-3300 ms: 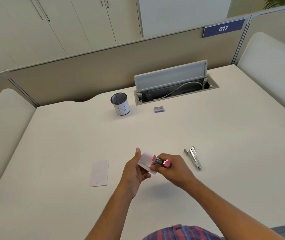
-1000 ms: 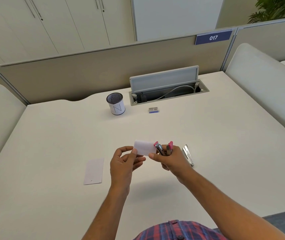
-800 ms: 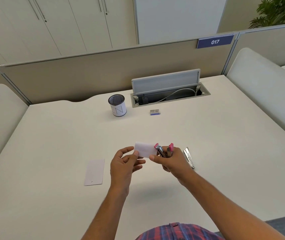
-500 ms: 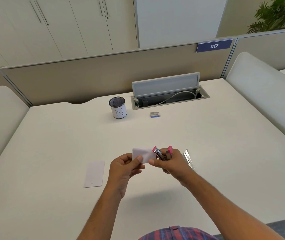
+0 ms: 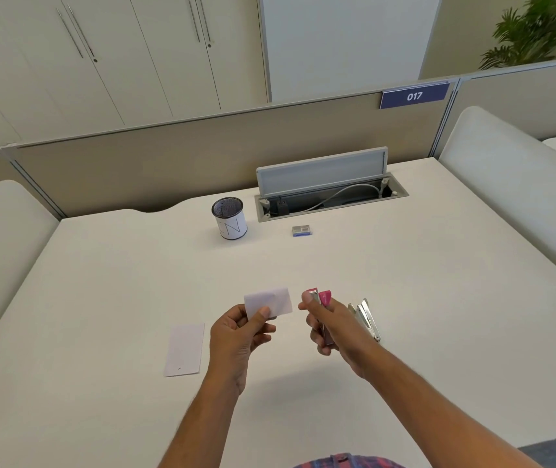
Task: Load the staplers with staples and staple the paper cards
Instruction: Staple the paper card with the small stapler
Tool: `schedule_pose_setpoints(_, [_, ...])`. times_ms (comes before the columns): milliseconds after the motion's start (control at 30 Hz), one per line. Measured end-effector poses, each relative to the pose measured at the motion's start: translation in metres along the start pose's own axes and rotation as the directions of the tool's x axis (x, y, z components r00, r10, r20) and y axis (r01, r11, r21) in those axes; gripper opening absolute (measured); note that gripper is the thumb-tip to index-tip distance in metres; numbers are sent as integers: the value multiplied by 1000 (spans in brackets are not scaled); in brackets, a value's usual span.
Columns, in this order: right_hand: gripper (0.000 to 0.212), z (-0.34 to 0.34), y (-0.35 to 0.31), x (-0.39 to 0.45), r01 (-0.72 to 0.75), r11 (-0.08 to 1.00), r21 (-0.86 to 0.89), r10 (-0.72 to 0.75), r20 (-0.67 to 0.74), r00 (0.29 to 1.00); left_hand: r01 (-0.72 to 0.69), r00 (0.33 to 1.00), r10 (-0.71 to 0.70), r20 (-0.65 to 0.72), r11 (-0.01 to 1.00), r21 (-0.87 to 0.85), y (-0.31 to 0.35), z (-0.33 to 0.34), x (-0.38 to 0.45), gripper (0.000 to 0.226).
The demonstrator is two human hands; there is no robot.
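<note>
Two hands holding a card and a pink stapler apart over a white desk.

From the left: a second paper card (image 5: pixel 184 349) is lying flat on the desk (image 5: pixel 101 282); the left hand (image 5: pixel 236 336) is pinching a small white card (image 5: pixel 268 300) between thumb and fingers; just beside it, not touching, the right hand (image 5: pixel 332 327) is gripping the pink stapler (image 5: pixel 320 298), nose up; a silver stapler (image 5: pixel 366 319) is lying behind that hand. Farther back a mesh pen cup (image 5: pixel 229 217) and a staple box (image 5: pixel 302 230) are standing near the open cable tray (image 5: pixel 332 197).
</note>
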State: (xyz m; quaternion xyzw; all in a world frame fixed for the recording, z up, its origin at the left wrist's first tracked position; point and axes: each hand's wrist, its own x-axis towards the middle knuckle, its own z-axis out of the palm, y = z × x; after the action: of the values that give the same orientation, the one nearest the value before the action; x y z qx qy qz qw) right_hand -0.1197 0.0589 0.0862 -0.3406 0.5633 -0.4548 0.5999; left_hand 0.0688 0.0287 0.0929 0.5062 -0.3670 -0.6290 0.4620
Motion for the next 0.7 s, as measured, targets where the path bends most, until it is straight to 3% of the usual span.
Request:
schedule_pose_setpoints(367, [83, -3, 4, 5, -79, 996, 50, 79, 3, 997, -8, 1000, 8, -18, 1000, -1, -4, 3, 7, 16])
schedule_pose_setpoints(700, [62, -2, 5, 5, -3, 1000, -23, 6, 107, 994, -29, 998, 30, -51, 999, 19, -3, 5, 11, 15])
